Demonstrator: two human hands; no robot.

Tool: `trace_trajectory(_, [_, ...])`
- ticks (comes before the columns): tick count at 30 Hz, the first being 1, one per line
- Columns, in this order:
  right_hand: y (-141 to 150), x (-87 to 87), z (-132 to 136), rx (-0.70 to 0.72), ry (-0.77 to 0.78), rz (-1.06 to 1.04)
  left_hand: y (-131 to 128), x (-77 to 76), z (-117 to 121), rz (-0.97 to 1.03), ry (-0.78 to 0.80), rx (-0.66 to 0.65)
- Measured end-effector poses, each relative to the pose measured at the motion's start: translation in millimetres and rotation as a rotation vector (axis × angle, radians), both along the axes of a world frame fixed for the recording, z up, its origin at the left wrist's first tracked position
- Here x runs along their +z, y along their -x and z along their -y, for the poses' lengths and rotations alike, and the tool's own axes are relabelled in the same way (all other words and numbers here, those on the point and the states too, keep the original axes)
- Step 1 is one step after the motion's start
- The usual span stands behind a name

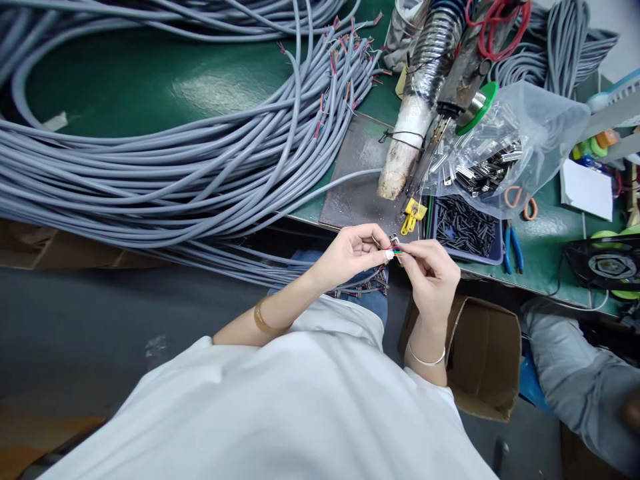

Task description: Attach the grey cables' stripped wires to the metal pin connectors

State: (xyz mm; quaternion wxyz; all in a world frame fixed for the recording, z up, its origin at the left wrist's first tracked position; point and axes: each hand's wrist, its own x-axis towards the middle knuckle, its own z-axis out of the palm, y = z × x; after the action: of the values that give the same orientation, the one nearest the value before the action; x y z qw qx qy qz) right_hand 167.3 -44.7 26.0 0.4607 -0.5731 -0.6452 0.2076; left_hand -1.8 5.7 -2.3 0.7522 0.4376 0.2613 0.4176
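Note:
Above my lap, at the front edge of the bench, both hands meet at a small piece. My left hand (345,257) is closed, thumb and forefinger pinching thin coloured wires (397,253). My right hand (431,270) is closed too, its fingertips pinching a small metal connector (395,239) where the wires meet it. Fingers hide most of the joint. Just beyond them lies a yellow clip (413,215), below the tips of a soldering iron (430,147). Several grey cables with connectors (367,285) on their ends rest across my lap.
A big bundle of grey cables (200,160) covers the bench's left. To the right are a bin of black sleeves (465,227), a bag of metal parts (500,147), blue pliers (513,247), a solder spool (477,110) and a fan (607,267). A cardboard box (483,353) stands below; another person's sleeve (575,373) is nearby.

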Motion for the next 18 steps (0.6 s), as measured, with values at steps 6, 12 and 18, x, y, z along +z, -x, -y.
trace_trajectory(6, [0.1, -4.1, -1.1, 0.049, -0.027, 0.011, 0.0, 0.0, -0.3, 0.002, 0.010, -0.016])
trace_trajectory(12, [-0.6, -6.4, -2.3, 0.106, -0.028, -0.015, 1.3, 2.1, -0.2, 0.000, 0.051, -0.050])
trace_trajectory(18, [0.6, -7.8, -2.7, -0.116, -0.011, -0.227, -0.7, 3.1, 0.8, 0.008, 0.058, 0.015])
